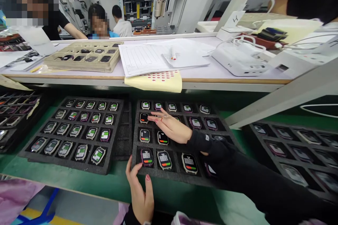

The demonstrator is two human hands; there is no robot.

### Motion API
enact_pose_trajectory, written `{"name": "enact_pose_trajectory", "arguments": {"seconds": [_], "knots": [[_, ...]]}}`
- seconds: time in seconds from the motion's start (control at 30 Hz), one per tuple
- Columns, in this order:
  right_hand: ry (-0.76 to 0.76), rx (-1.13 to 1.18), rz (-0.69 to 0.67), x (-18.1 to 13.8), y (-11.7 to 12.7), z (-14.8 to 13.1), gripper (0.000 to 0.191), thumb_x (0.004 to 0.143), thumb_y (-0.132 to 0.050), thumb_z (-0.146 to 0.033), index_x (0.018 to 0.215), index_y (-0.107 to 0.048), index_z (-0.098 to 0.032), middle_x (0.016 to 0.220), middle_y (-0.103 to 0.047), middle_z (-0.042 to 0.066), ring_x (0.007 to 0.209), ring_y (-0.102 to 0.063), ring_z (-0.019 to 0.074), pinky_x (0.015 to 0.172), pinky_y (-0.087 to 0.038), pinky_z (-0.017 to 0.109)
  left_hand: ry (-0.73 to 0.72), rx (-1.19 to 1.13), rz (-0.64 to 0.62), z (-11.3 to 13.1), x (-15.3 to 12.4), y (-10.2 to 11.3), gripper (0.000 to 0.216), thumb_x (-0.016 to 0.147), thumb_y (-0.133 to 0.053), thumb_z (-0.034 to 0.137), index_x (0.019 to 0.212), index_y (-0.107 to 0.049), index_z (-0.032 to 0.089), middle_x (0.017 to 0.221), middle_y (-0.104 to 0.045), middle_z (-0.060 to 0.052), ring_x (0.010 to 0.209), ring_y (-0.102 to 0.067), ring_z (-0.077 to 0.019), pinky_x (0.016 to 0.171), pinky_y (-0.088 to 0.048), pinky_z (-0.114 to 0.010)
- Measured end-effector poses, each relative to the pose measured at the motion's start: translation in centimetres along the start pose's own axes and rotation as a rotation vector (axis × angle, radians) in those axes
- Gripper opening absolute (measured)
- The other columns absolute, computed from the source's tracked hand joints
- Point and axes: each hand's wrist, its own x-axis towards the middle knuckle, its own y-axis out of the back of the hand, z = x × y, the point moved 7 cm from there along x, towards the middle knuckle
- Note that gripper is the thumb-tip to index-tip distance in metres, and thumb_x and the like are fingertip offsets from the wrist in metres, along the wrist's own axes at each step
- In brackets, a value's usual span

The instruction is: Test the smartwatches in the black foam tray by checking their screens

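Holding the right hand (pixel 173 126) over the middle foam tray (pixel 179 176), palm down, with fingers stretched leftward to the dark-screened watch (pixel 144 118) in the leftmost column, second row from the far edge. Touching that watch at its right side or just above it with a fingertip; impossible to tell which from this angle. Clamped on nothing there, as far as visible: fingers loosely extended, with no pinch around the case.

Most telling in the layout: leftward from the right palm, and straight ahead of the left hand (pixel 139 190), to the dark-screened watch. Seated in a foam pocket, long axis apparently front to back, so crosswise to the right fingers and roughly in line with the left ones. Much nearer to the right hand than to the left.

Placed at the near left corner of the same tray with the left hand: fingers parted, index fingertip just beside the purple-cased watch (pixel 146 157), thumb away from the index finger. Closed around nothing visible, though perhaps steadying the foam. Set well apart, left from right, with the third-row watch (pixel 144 136) in between.

Also in view: a left foam tray (pixel 113 137) full of watches; a right foam tray (pixel 260 156) past the black right sleeve (pixel 237 165); paper sheets (pixel 142 58) on the shelf (pixel 224 86) beyond.
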Motion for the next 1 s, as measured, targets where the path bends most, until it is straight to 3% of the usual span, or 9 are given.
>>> {"name": "enact_pose_trajectory", "arguments": {"seconds": [0.23, 0.5, 0.8, 1.0], "knots": [[0.051, -0.016, -0.034, 1.8, -2.2, -0.3, 0.052, 0.108, -0.022, -0.032, 0.132, -0.064, -0.012, 0.131, -0.066, 0.013, 0.139, -0.045, 0.0286, 0.123, -0.018, 0.060, -0.020, 0.026, -0.006, -0.3, -0.2, 0.0, 0.031, 0.100, -0.043, 0.021, 0.130, -0.047, 0.025, 0.147, -0.039, -0.015, 0.136, -0.045, -0.0274, 0.099, -0.048, -0.042], [0.029, -0.039, -0.004, 1.9, -1.5, 0.4, 0.053, 0.107, -0.020, -0.030, 0.134, -0.062, -0.011, 0.133, -0.065, 0.014, 0.139, -0.045, 0.0273, 0.123, -0.020, 0.059, -0.008, 0.008, 0.001, -0.6, -0.3, -0.2, 0.032, 0.099, -0.045, 0.023, 0.131, -0.049, 0.025, 0.149, -0.039, -0.015, 0.136, -0.046, -0.0287, 0.101, -0.048, -0.045], [0.037, -0.043, -0.017, 2.5, -2.4, 0.3, 0.053, 0.106, -0.021, -0.029, 0.133, -0.062, -0.010, 0.132, -0.065, 0.014, 0.139, -0.044, 0.0299, 0.122, -0.018, 0.062, 0.003, 0.016, -0.003, -0.5, -0.3, 0.0, 0.031, 0.099, -0.045, 0.023, 0.129, -0.050, 0.024, 0.148, -0.041, -0.016, 0.135, -0.048, -0.0294, 0.098, -0.050, -0.044], [0.014, -0.047, 0.010, 2.0, -1.2, 0.5, 0.052, 0.107, -0.021, -0.029, 0.135, -0.061, -0.011, 0.136, -0.063, 0.014, 0.141, -0.042, 0.0283, 0.123, -0.017, 0.061, 0.002, 0.010, 0.000, -0.5, -0.2, -0.2, 0.031, 0.099, -0.045, 0.023, 0.130, -0.049, 0.025, 0.148, -0.040, -0.015, 0.136, -0.047, -0.0288, 0.099, -0.049, -0.045]]}}
